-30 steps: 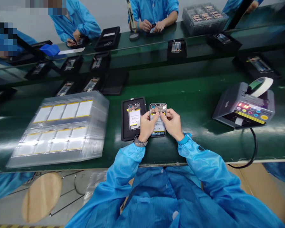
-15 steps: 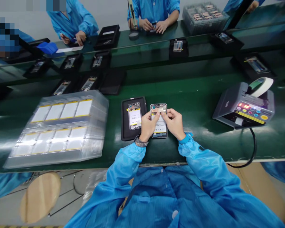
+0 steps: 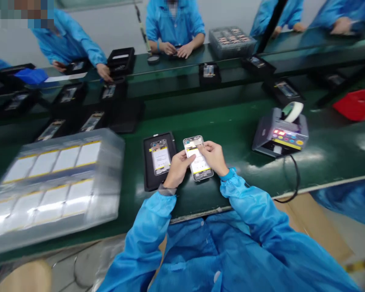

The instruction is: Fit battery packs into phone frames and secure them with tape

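At the near edge of the glossy green workbench (image 3: 170,117), a silver-framed, open-backed phone (image 3: 200,165) with a white, yellow-banded battery sits between the person's two hands, just right of a black rectangular tray (image 3: 148,178). The left hand (image 3: 177,169) is closed around the phone's left edge, its thumb lying over the white battery face. The right hand (image 3: 214,157) is drawn in narrow at the upper right, thumb on the inner parts near the upper yellow band, fingers by the edge. Whether the frame rests on the bench or hangs just above it cannot be told.

For good handling, the left hand's grip probably wants to be firm on the frame and light on the battery, since a hard thumb could dent it. The right thumb would do best with small, straight-down pressure, sparing the bare circuitry around it. Resting the frame flat would likely steady it. The tray's silver-framed second phone (image 3: 161,156) lies close to the left hand, so the knuckles there need care.
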Demonstrator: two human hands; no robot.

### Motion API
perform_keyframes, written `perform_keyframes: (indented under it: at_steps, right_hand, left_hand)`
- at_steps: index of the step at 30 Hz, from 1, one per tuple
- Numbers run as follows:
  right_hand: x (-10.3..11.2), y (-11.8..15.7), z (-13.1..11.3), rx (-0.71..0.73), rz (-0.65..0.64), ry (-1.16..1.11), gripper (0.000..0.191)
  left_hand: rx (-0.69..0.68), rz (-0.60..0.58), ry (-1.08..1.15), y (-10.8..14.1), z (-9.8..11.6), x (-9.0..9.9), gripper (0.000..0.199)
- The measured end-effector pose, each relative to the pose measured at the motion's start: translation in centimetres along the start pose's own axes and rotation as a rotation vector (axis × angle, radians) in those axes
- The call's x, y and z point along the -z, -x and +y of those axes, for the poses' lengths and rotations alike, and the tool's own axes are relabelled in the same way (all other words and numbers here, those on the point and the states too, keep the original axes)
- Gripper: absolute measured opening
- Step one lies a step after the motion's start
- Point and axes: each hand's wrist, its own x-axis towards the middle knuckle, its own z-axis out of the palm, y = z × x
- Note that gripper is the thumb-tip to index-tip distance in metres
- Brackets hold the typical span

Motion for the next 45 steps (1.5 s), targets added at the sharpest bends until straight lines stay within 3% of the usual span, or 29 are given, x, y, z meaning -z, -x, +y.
perform_keyframes:
  at_steps: [2, 4, 10, 12, 14, 18, 23, 32, 35, 38, 42, 45]
  right_hand:
    - [1.7, 0.4, -0.8, -0.004, 0.005, 0.069, 0.05]
    - [4.9, 2.0, -2.0, 0.055, 0.093, 0.16, 0.046]
    - [18.2, 8.7, -5.1, 0.136, 0.812, 0.288, 0.035]
    - [21.0, 9.0, -5.1, 0.088, 0.876, 0.294, 0.034]
    - [22.1, 8.5, -4.8, 0.029, 0.83, 0.284, 0.035]
    - [21.3, 7.1, -4.6, 0.008, 0.765, 0.241, 0.035]
    - [20.0, 6.6, -5.2, -0.033, 0.812, 0.258, 0.027]
    - [20.8, 6.7, -5.6, -0.07, 0.782, 0.348, 0.019]
    - [20.2, 7.1, -5.4, -0.026, 0.786, 0.358, 0.017]
    - [16.8, 8.1, -4.6, 0.013, 0.678, 0.279, 0.013]
    - [9.1, 9.6, -3.2, -0.068, 0.231, 0.222, 0.032]
    - [4.7, 9.6, -2.5, -0.092, 0.061, 0.2, 0.04]
  left_hand:
    - [0.065, -0.029, 0.029, 0.1, 0.2, 0.1, 0.055]
    - [0.107, -0.008, 0.036, 0.1, 0.4, 0.3, 0.053]
    - [0.097, 0.1, 0.055, -0.2, 1.0, 0.9, 0.048]
    - [0.08, 0.102, 0.049, -0.2, 1.1, 0.9, 0.048]
    - [0.076, 0.094, 0.036, -0.1, 1.0, 0.8, 0.05]
    - [0.074, 0.055, 0.021, 0.1, 0.8, 0.7, 0.055]
    - [0.026, 0.038, 0.007, 0.3, 0.8, 0.5, 0.055]
    - [-0.005, 0.028, 0.017, 0.3, 0.7, 0.5, 0.05]
    - [-0.017, 0.03, 0.016, 0.3, 0.6, 0.6, 0.05]
    - [-0.022, 0.027, 0.013, 0.3, 0.6, 0.6, 0.049]
    - [-0.02, 0.026, -0.003, 0.3, 0.6, 0.7, 0.05]
    - [-0.021, 0.031, -0.013, 0.3, 0.5, 0.7, 0.051]
